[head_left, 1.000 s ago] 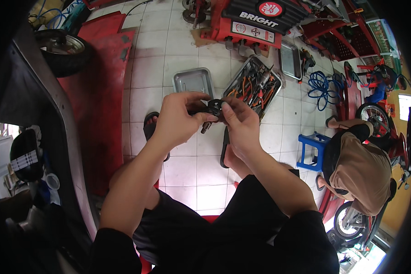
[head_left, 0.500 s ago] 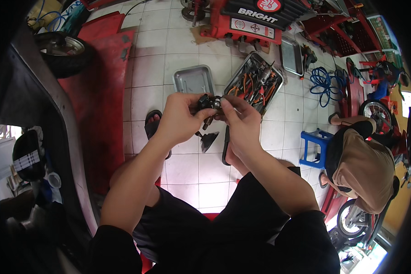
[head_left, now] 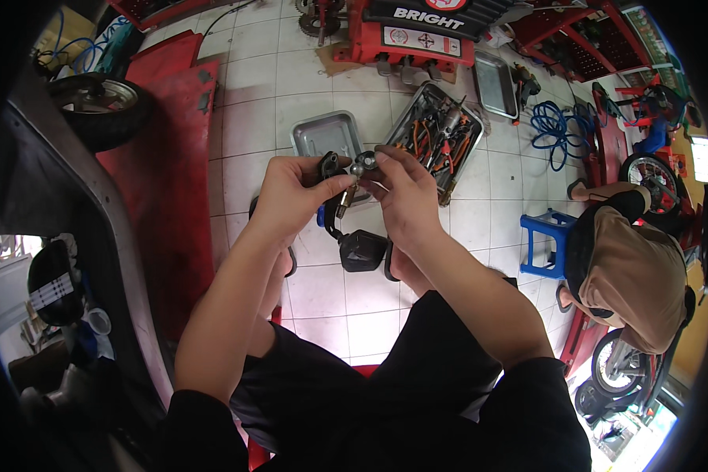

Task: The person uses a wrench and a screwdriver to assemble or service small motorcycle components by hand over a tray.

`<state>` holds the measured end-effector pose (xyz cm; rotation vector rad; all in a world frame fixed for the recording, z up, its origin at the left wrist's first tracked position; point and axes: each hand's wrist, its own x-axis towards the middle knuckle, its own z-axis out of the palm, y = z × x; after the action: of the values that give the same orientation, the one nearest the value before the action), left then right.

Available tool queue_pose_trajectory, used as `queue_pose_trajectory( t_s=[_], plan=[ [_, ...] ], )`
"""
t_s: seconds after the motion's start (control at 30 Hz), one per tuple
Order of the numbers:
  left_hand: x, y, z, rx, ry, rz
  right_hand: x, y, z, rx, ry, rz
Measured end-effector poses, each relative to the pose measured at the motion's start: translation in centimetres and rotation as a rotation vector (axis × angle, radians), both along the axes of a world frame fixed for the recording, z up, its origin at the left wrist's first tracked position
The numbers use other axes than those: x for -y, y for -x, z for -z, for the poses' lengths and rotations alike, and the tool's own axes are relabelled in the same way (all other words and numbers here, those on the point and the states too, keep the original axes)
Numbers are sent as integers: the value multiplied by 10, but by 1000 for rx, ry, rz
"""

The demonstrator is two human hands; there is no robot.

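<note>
My left hand (head_left: 285, 197), thumb and fingers pinched, holds a black motorcycle mirror (head_left: 362, 252) by the end of its stem. The mirror's black head hangs below the hands, over the floor between my feet, and a small blue part shows beside the stem. A metal ball stud (head_left: 346, 198) points downward between my hands, its shiny ball against my left thumb tip. In my right hand (head_left: 411, 193), closed with thumb and fingers together, is a small dark metal piece (head_left: 369, 160) right beside that ball. Whether piece and ball are joined I cannot tell.
Beyond my hands lie a metal tray (head_left: 322, 126) and a tool tray (head_left: 462, 161) full of orange-handled tools. A red machine with pedals (head_left: 417, 59) stands behind. To the right are a blue hose (head_left: 554, 130), a blue stool (head_left: 544, 244) and another person (head_left: 633, 271). A red platform (head_left: 161, 181) runs along the left.
My hands have moved slightly left and up, and the parts between them have come apart a little. The mirror head has swung so its broad black side shows.
</note>
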<state>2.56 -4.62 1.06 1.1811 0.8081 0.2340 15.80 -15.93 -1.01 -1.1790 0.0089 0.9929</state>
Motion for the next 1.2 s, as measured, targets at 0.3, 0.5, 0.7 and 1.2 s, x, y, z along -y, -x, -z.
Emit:
queue_pose_trajectory(
  t_s=[0.3,0.5,0.7,1.2],
  plan=[
    [-9,9,-5,163,268,22,15,-42,20,-468,-446,-193],
    [-18,12,1,152,246,-22,15,12,-34,665,179,-514],
    [-9,11,4,115,142,-31,14,34,-27,493,322,-447],
    [-12,5,-3,211,156,-128,19,-6,-45,198,93,-461]
  ],
)
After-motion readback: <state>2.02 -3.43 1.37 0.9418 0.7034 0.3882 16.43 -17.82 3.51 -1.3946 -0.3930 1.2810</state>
